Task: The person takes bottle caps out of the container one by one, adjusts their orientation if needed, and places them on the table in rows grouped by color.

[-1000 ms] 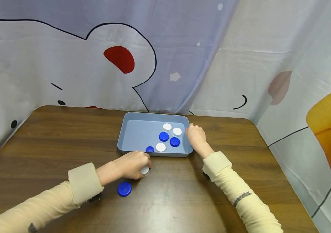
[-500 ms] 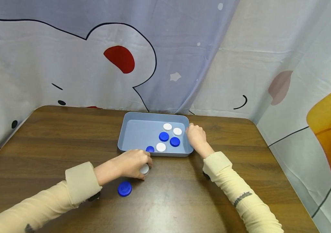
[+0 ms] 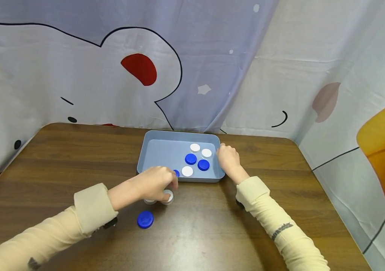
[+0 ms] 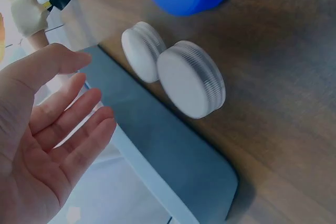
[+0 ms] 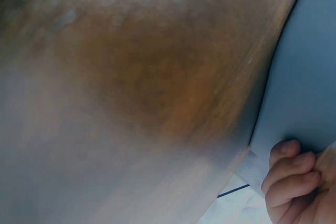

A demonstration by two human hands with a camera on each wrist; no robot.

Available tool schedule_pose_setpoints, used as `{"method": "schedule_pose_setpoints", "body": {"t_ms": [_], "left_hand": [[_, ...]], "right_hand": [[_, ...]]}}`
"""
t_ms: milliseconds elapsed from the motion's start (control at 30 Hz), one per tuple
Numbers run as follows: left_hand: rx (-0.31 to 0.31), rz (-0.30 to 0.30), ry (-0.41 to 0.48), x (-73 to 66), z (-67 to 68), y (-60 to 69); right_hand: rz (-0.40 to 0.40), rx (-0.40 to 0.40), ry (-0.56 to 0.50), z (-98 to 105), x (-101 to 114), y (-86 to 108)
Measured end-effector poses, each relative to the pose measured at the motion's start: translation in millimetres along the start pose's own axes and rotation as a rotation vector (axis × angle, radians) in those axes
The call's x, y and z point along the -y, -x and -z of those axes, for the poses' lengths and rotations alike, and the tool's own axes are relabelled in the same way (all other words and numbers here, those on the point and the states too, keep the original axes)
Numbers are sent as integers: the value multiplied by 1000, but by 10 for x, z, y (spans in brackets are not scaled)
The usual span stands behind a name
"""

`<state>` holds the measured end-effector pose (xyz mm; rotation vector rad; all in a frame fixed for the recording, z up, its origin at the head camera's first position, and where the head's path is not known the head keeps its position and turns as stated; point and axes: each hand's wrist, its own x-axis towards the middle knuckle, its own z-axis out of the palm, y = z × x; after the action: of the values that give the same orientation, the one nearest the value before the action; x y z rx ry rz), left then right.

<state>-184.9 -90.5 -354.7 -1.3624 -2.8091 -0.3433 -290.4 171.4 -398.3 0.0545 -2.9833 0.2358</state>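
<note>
Left hand (image 3: 155,183) lifted, two white caps (image 4: 181,82) (one newly seen) beneath

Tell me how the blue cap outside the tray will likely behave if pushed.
The blue cap lies flat and looks broad for its height, so it probably won't tip or roll. The table beneath shows a smooth sheen, so the cap may slide.
</note>
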Motion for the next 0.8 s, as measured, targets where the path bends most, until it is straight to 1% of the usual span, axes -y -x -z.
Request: {"method": "schedule_pose_setpoints", "body": {"t_ms": [133, 267, 400, 567, 667, 800], "left_hand": [[-28, -14, -16, 8, 60, -31], [-44, -9, -14, 27, 111, -82], [-53, 23, 1, 45, 148, -138], [-60, 58, 23, 90, 157, -210], [-50, 72, 31, 135, 162, -261], [-10, 97, 29, 210, 184, -329]], "right_hand": [[4, -4, 0, -5, 0, 1], [2, -8, -1, -4, 1, -4], [-2, 1, -1, 1, -1, -9], [-6, 6, -6, 5, 8, -8], [-7, 5, -7, 10, 10, -3], [-2, 5, -4, 14, 9, 2]]}}
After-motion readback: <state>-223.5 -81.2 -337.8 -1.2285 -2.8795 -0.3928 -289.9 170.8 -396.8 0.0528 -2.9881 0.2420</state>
